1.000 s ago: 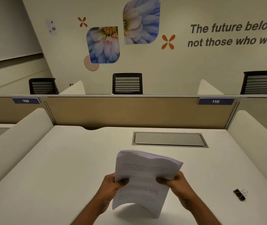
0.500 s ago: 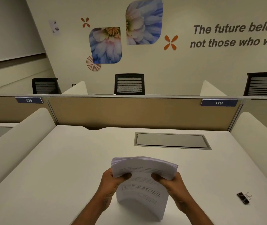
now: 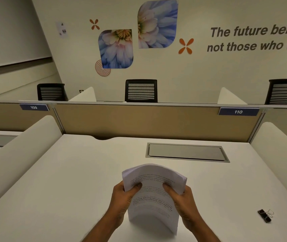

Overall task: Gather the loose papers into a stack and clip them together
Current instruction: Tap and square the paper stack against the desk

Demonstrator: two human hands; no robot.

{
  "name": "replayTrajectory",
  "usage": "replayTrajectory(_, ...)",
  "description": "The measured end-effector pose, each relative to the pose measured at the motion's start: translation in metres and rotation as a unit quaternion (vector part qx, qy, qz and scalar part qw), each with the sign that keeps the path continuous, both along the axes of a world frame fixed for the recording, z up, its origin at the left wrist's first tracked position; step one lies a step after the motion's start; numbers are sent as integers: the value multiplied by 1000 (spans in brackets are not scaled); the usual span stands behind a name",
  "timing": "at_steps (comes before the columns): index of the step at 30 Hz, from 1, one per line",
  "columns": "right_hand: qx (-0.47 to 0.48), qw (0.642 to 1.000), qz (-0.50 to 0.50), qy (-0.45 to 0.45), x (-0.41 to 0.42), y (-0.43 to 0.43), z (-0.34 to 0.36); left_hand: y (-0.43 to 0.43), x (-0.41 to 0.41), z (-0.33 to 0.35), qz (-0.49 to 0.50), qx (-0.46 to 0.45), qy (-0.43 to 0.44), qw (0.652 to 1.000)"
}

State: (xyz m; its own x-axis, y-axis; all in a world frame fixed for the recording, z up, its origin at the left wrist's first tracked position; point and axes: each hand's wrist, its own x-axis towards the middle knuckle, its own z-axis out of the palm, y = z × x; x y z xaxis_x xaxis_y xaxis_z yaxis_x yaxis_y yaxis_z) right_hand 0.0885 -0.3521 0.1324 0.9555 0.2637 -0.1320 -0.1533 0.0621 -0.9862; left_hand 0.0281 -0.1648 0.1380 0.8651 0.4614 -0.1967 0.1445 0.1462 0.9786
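Observation:
A stack of white printed papers (image 3: pixel 154 198) stands on its lower edge on the white desk (image 3: pixel 60 189), bowed so its top curls away from me. My left hand (image 3: pixel 123 196) grips the stack's left side, thumb on the front sheet. On the right side my right hand (image 3: pixel 183 198) holds it the same way. A black binder clip (image 3: pixel 264 215) with silver handles lies on the desk to the far right, well apart from both hands.
A grey metal cable hatch (image 3: pixel 186 152) is set into the desk behind the papers. Curved white side dividers (image 3: pixel 17 154) flank the desk, and a tan partition (image 3: pixel 148 121) closes the back. Black chairs stand beyond it.
The stack has come down from a tilted, raised hold and now stands on the desk on its lower edge, its top bending forward more. Both hands kept their grip.

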Motion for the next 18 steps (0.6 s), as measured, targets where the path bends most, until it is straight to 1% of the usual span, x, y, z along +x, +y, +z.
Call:
replayTrajectory(2,-8,1000,-2,3,1,0,-2,2,0,0,-6,2,18,1000)
replayTrajectory(5,-22,1000,-5,6,2,-2,-2,8,-1,3,-41,3,32,999)
replayTrajectory(10,-20,1000,5,6,1,-8,1,19,-2,21,-83,13,-5,996)
replayTrajectory(12,-26,1000,8,11,1,-10,2,21,-1,22,-96,26,-6,995)
replayTrajectory(18,-24,999,28,26,0,-17,2,21,-1,19,-129,64,62,988)
